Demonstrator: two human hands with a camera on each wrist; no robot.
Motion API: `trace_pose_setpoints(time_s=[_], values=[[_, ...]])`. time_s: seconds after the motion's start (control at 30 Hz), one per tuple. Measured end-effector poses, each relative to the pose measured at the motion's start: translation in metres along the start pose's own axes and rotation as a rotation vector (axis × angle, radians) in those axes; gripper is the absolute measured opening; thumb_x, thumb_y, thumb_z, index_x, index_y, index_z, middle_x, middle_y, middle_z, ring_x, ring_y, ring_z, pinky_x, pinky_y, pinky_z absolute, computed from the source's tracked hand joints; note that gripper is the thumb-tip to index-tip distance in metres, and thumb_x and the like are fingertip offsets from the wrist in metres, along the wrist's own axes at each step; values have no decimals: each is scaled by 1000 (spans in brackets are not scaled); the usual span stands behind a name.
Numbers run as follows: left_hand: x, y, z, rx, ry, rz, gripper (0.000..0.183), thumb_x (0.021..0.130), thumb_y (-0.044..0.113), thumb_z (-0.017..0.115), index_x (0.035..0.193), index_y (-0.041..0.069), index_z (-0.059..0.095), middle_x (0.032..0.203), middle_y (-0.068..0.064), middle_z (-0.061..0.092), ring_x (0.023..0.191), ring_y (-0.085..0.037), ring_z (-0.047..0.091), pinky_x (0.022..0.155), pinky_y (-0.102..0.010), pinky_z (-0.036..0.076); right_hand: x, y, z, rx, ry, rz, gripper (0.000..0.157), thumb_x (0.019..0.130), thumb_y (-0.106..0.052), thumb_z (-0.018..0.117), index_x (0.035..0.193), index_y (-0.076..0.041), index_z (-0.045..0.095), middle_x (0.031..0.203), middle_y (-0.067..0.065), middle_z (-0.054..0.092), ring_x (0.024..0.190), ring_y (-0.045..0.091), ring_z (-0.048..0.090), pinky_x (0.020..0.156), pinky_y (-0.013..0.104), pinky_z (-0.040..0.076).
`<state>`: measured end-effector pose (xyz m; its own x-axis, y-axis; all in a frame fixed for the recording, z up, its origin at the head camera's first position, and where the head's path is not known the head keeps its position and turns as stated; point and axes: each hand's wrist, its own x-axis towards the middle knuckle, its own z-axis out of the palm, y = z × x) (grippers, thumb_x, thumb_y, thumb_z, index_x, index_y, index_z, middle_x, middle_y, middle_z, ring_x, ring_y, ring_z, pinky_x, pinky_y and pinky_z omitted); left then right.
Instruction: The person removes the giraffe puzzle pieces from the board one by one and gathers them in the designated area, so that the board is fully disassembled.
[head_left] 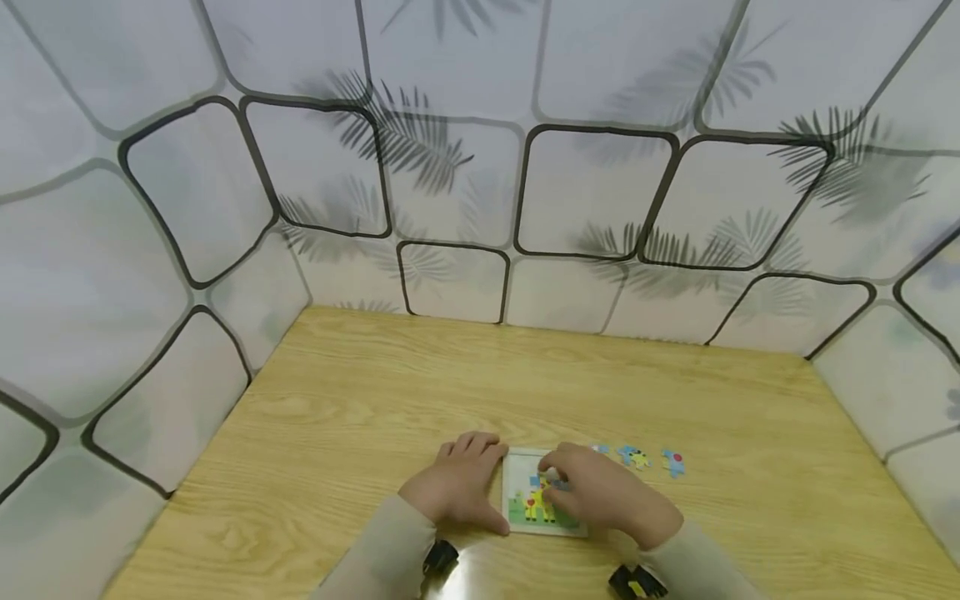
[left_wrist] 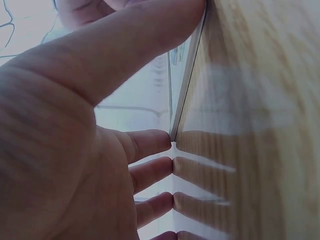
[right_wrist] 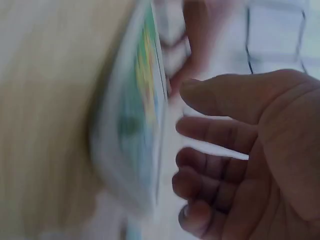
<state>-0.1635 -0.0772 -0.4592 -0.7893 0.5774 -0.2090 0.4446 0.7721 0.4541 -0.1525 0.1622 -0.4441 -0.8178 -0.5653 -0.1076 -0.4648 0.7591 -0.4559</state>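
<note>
A small jigsaw puzzle board (head_left: 517,467) with a pale frame lies on the table, showing yellow giraffe-like figures on green. My left hand (head_left: 463,483) rests against its left side, fingers extended and thumb at the near left corner. In the left wrist view, that thumb reaches along the thin board edge (left_wrist: 184,95) while the fingertips touch the tabletop. Over the right part of the picture hovers my right hand (head_left: 603,492), covering some of it. Its thumb and loosely bent fingers (right_wrist: 215,132) stand apart in the right wrist view, with no piece between them.
Several loose puzzle pieces lie beyond and right of the board, among them a blue and yellow one (head_left: 636,457) and a blue one with a red spot (head_left: 673,463). The wooden table (head_left: 360,375) meets patterned walls (head_left: 457,192) behind and at both sides.
</note>
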Motion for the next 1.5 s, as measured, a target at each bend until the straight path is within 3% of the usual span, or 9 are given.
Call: trace_pose_setpoints(time_s=[0.1,0.3,0.57,0.93,1.17,1.5], values=[[-2,2,-3,-4,-15,8,104,72,54,86,153,9,40,157,-9,36,146,-31,27,117,-54,24,8,-17,9,-67,-40,-21,31,91,-24,72,115,-3,69,96,-3,59,72,5,51,65,27,50],[-3,7,-2,-1,-21,-2,104,71,58,85,154,12,40,157,-6,36,146,-28,27,118,-52,24,9,-27,11,-41,-75,-33,9,86,-8,72,93,-8,66,89,-4,55,70,5,48,63,26,47],[1,7,0,20,-21,-13,106,70,61,84,154,16,39,157,-2,35,146,-25,27,118,-51,25,2,-14,-1,11,-70,55,27,81,-6,77,106,-2,66,97,2,53,73,11,51,67,30,53],[3,5,-2,39,-27,-23,107,69,63,85,154,17,40,157,-2,36,145,-25,28,116,-50,27,2,-12,-6,36,-63,35,22,80,-3,75,100,-8,67,92,0,54,75,13,48,67,32,48],[-2,4,1,32,-43,-39,106,68,62,86,153,17,41,157,-2,36,145,-25,29,116,-49,28,1,-10,1,73,-75,17,37,80,-10,78,113,1,63,101,3,59,83,12,53,74,35,53],[0,1,0,40,-23,-22,105,69,61,86,153,16,41,157,-3,35,144,-25,28,113,-49,30,15,-4,-2,196,-107,34,37,76,-4,82,97,-9,51,83,3,49,71,16,45,60,29,38]])
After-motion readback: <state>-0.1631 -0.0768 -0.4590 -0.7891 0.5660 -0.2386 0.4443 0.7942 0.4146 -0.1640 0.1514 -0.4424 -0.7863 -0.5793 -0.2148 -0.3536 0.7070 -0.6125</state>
